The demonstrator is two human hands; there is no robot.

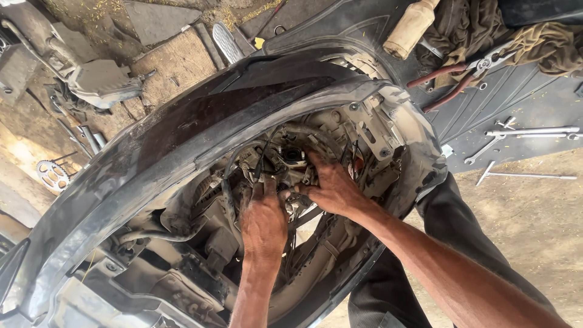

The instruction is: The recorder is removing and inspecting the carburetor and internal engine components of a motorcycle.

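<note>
a: scooter body shell [182, 130] lay tipped on the ground, underside open, so both hands could reach the dusty wiring [285, 159] inside.

b: left hand [264, 222] curled, fingertips pinching a small fitting; right hand [333, 187] spread, fingers buried among cables; grip there i couldn't tell; pliers [467, 76] lay apart on the mat [522, 106].

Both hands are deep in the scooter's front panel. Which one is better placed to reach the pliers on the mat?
Right, probably. The right hand sits on the side nearer the red-handled pliers lying on the black mat, upper right. The left hand is farther off, its fingers among the cables.
</note>
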